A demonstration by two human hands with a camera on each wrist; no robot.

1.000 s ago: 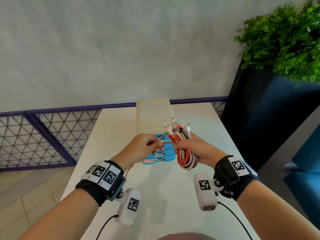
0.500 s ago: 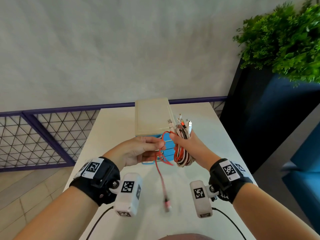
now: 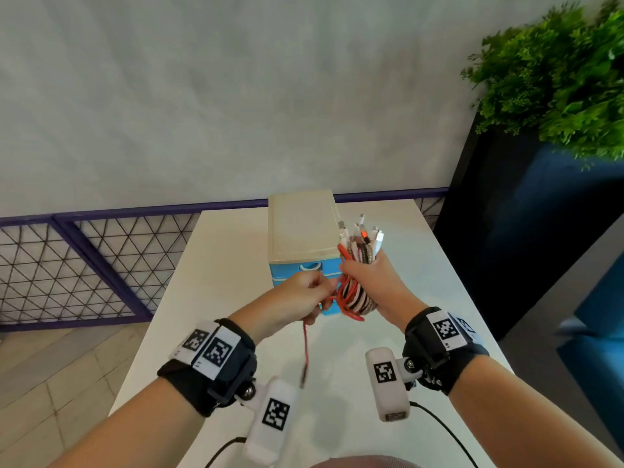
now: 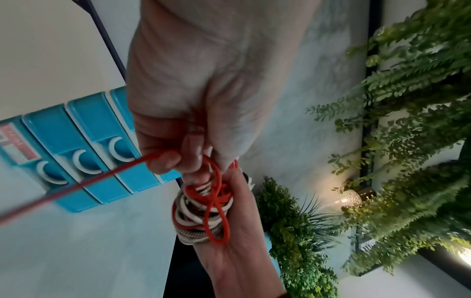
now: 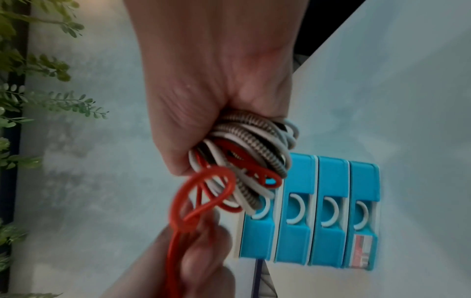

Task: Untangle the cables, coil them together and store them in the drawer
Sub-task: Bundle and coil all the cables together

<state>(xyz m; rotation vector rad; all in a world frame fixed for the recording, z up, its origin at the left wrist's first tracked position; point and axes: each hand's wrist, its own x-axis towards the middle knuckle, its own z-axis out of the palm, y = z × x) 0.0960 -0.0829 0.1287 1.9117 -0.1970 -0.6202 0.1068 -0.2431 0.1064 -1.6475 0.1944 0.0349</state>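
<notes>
My right hand [image 3: 366,282] grips a coiled bundle of cables [image 3: 354,295], white, braided and red, with their plugs [image 3: 363,233] sticking up above the fist. The same bundle [image 5: 244,161] fills the right wrist view. My left hand [image 3: 304,298] pinches the red cable [image 3: 306,342] just left of the bundle; its loose end hangs down toward the table. In the left wrist view the red cable [image 4: 102,175] runs off to the lower left. Behind both hands stands the small drawer unit [image 3: 300,228], cream on top with blue drawers [image 5: 331,211], all pushed in.
The white table [image 3: 219,282] carries the drawer unit near its far end. A purple mesh railing [image 3: 84,258] runs along the left and back. A dark planter with green foliage [image 3: 557,79] stands to the right of the table.
Both hands have lifted slightly with the bundle. The left hand has drawn the red cable back against the bundle, and the hanging end now swings lower left.
</notes>
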